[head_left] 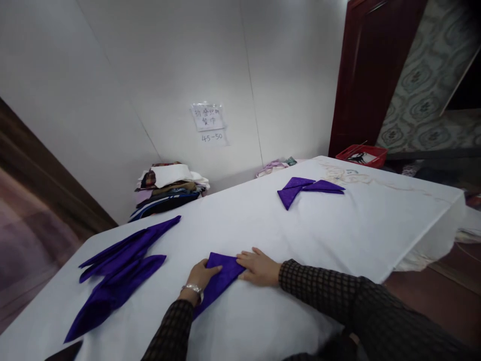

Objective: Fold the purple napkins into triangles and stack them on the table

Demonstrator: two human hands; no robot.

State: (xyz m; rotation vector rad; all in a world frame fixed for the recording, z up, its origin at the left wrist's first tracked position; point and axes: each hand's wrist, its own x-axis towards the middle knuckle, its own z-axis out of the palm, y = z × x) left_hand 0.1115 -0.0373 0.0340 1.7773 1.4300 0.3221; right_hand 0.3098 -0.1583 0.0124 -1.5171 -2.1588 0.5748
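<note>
A folded purple napkin [225,268] lies on the white tablecloth in front of me, with a pointed top and a slanting lower edge. At its left edge is my left hand [201,280], wearing a silver bracelet; the thumb rests over the cloth and the other fingers are partly hidden, closed on the edge. My right hand [260,268] touches the napkin's right corner, its fingers stretched out and a little spread against table and cloth. The lower part of the napkin is partly covered by my left wrist.
Several loose purple napkins [124,273] lie crumpled on the left. Folded purple napkins [296,188] sit farther back on the white-covered table [361,225]. Behind it are a clothes pile [169,188] and a red basket [378,159]. A handwritten sign [208,118] hangs on the wall.
</note>
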